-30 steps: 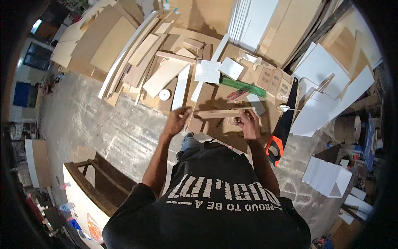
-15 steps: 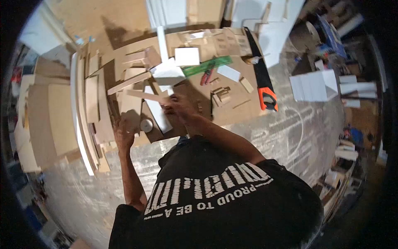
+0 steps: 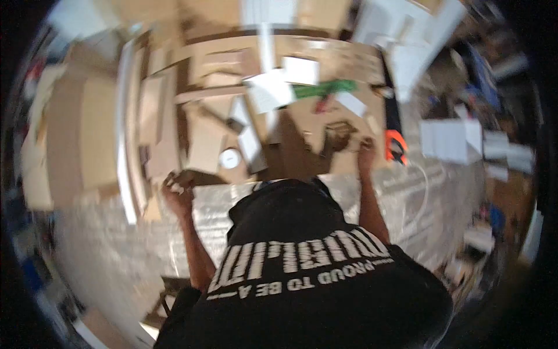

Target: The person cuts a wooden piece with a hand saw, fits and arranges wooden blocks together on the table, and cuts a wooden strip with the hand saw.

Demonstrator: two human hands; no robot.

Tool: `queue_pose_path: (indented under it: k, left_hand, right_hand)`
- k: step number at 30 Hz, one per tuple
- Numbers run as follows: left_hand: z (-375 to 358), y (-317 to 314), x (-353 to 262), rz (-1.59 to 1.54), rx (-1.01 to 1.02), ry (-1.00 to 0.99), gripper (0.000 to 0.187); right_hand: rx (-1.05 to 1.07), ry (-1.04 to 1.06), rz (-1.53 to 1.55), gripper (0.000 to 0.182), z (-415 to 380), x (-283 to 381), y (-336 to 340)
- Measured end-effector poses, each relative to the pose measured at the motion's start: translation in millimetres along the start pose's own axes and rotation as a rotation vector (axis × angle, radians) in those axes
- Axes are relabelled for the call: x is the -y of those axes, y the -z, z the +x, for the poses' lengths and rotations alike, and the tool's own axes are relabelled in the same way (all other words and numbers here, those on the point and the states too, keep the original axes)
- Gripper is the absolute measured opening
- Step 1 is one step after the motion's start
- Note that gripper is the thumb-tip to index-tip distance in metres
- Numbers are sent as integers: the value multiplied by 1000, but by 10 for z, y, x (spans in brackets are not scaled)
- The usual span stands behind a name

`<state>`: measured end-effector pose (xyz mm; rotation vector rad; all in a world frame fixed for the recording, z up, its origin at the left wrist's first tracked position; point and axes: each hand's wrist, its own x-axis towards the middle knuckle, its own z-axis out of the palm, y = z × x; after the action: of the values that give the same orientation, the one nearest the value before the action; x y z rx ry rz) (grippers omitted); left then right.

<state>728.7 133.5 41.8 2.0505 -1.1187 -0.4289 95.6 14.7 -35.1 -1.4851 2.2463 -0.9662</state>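
Observation:
At the front left corner of the work board (image 3: 302, 160), my left hand (image 3: 178, 189) has its fingers curled; blur hides whether anything is between them. My right hand (image 3: 367, 148) is over the board's front right part, beside small wooden pieces (image 3: 340, 135) and left of the saw's orange handle (image 3: 396, 146); its fingers are smeared by motion. A round white disc (image 3: 230, 158) lies right of my left hand, next to a white strip (image 3: 251, 149). A dark-ended wooden strip (image 3: 216, 116) lies across the board.
Long boards (image 3: 125, 134) stand along the left side. A green piece (image 3: 322, 89), a red tool (image 3: 324, 103) and white pieces (image 3: 301, 71) lie toward the back. A white box (image 3: 447, 141) is on the right, above the grey floor (image 3: 401, 203).
My right hand has left the wooden strip and moved right, near the saw handle. My left hand has drawn back to the board's front left corner. The view has shifted and blurred.

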Motion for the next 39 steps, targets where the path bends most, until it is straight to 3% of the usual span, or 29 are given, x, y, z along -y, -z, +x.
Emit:
queue_pose_path:
  k: [1,3,4,5,6,9,11,14,15,18,19,22,26,30,31,34,36,38,39]
  left_hand:
    - [-7,14,-42,103,-26,-120,47]
    - [-117,-64,107,44,-86,138,55]
    - [-116,30,-468,1,-102,346,64]
    - [-177,-30,-275,43,-124,256,68]
    - [-201,18,-416,-85,-48,325,63]
    - [-230,57,-381,-145,-82,363,58]
    - [-234,84,-300,-118,-103,392,57]
    - [-166,75,-426,166,-238,14,60]
    - [-129,115,-532,184,-196,-2,64]
    - [72,149,-514,428,-104,-217,65]
    - [99,155,-543,316,-64,-162,64]
    - [134,265,-547,274,-14,-197,62]
    - [204,427,-401,352,80,-191,64]
    - [160,439,-216,177,31,-173,57]
    - [172,463,-264,113,-49,-217,41]
    - [217,462,93,-30,-278,-98,23]
    - [364,668,-166,144,-438,-18,18]
    - [479,742,-234,35,-401,217,18]
    - [482,653,-164,-28,-391,92,15]
  right_hand:
    - [-20,-56,-154,35,151,-206,82]
    - [128,-142,-399,41,245,-81,284]
    - [176,-129,-356,45,241,10,312]
    - [209,-92,-208,43,199,127,287]
    - [234,-62,-68,41,155,176,278]
    - [197,33,-304,44,281,-10,122]
    - [215,18,-248,44,276,-53,112]
    - [131,-23,-371,48,271,293,187]
    - [87,-38,-444,50,250,506,218]
    - [282,202,74,55,235,805,231]
    - [320,481,-184,57,293,804,281]
    - [401,428,-244,50,290,908,231]
    - [312,522,-219,36,266,727,131]
    - [243,474,-193,28,249,1106,197]
    - [203,465,-180,28,241,1244,197]
    - [394,509,-121,31,296,1923,91]
    - [397,546,-1,34,234,2276,-236]
    - [443,714,1,35,174,2651,-619]
    - [512,737,30,35,81,2862,-764]
